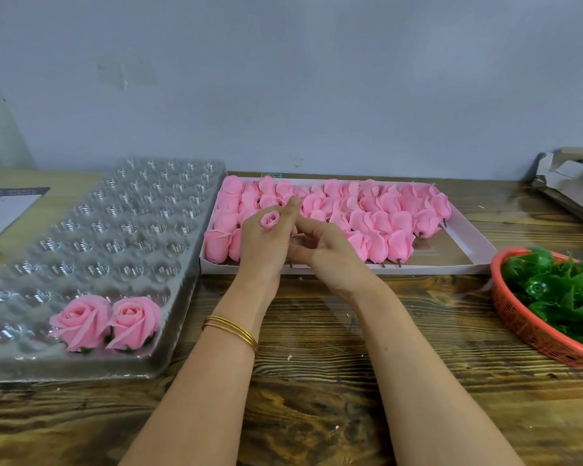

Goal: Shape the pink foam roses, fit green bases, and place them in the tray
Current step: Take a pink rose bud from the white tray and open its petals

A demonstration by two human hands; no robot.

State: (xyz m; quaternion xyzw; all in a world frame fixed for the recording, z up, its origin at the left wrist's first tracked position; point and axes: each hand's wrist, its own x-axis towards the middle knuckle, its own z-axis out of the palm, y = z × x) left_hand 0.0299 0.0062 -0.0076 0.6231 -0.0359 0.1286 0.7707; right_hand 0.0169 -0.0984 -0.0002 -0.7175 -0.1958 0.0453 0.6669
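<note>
Tabletop (pixel 317 381) was seen nearest. Two roses (pixel 133 317) were seated in the tray (pixel 81 368). One bud (pixel 270 220) was gripped by the left hand (pixel 266 245); the right hand (pixel 330 260) was curled beside it, grip unclear. Bases (pixel 559 290) were heaped in the basket (pixel 505 307).

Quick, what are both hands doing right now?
Left hand: holding a small pink rose.
Right hand: fingers curled against the other hand; cannot tell if it holds anything.
</note>
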